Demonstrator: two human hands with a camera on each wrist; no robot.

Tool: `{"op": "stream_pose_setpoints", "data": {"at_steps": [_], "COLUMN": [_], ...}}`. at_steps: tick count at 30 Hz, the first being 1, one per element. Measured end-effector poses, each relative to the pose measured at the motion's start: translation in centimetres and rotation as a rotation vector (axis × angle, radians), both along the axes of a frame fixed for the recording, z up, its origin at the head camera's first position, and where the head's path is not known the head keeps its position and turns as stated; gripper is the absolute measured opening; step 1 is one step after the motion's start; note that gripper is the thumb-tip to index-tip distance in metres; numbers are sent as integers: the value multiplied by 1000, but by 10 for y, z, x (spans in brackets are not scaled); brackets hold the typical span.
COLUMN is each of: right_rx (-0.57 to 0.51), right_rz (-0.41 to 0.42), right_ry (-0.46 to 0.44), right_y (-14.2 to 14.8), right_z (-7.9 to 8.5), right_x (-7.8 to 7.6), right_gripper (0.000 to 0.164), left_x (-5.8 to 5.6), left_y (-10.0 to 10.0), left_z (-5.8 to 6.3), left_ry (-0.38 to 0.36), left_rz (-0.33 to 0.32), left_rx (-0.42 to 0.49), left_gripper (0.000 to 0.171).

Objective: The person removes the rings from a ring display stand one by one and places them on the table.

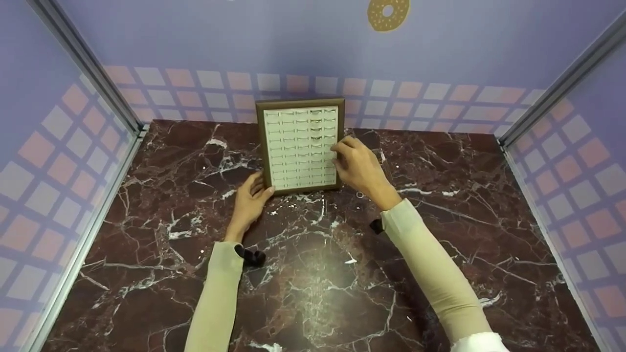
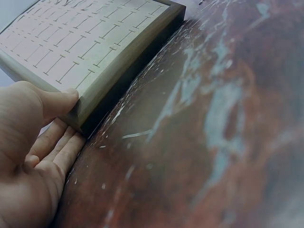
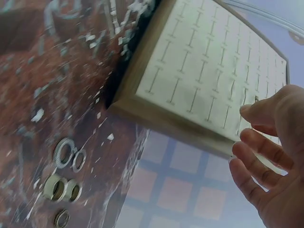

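A wood-framed ring display board [image 1: 298, 161] with rows of slits in its white pad leans upright by the back wall. Several thin rings [image 1: 315, 129] sit in slits of its upper right part. My left hand [image 1: 250, 200] grips the lower left corner, thumb [image 2: 64, 102] on the frame's front and the other fingers beneath and behind it. At the board's right side is my right hand [image 1: 361, 166], its thumb [image 3: 261, 111] and forefinger close together over the slits, the other fingers bent. I cannot tell whether a ring is between them.
Several loose rings [image 3: 64, 153] lie on the dark red marbled table [image 1: 303, 283], to the right of the board. White flecks dot the tabletop around the board's foot. Purple walls [image 1: 220, 44] with checked bands enclose the back and both sides.
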State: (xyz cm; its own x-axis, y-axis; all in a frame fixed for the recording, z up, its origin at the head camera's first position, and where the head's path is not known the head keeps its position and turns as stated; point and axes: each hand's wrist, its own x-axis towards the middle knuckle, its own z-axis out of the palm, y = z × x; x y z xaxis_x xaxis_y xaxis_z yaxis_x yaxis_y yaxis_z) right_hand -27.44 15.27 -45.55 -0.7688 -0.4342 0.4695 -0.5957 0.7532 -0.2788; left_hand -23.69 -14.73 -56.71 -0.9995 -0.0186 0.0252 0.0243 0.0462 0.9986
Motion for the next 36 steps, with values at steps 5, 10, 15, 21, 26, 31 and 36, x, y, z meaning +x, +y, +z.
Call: {"op": "stream_pose_setpoints", "data": {"at_steps": [5, 10, 15, 21, 26, 31, 36], "right_rx": [-65, -107, -136, -169, -196, -201, -206], "right_rz": [26, 31, 26, 16, 13, 6, 5], "right_ry": [-1, 30, 72, 133, 189, 209, 236], "right_y": [-11, -21, -30, -39, -42, -45, -48], "right_z": [3, 1, -2, -8, -12, -13, -15], "right_x": [-6, -11, -16, -25, -30, -32, -34], "right_gripper": [22, 19, 17, 11, 9, 10, 6], "left_x": [1, 3, 3, 2, 2, 2, 2], "left_y": [0, 0, 1, 0, 0, 1, 0], "left_z": [1, 2, 2, 2, 2, 3, 3], "left_ry": [-2, -10, -10, -12, -3, -7, 0], "left_rz": [-3, -12, -8, -4, -5, -2, -7], "left_rx": [-15, -33, -23, -30, -38, -42, -43], "left_gripper": [59, 59, 58, 60, 61, 59, 57]}}
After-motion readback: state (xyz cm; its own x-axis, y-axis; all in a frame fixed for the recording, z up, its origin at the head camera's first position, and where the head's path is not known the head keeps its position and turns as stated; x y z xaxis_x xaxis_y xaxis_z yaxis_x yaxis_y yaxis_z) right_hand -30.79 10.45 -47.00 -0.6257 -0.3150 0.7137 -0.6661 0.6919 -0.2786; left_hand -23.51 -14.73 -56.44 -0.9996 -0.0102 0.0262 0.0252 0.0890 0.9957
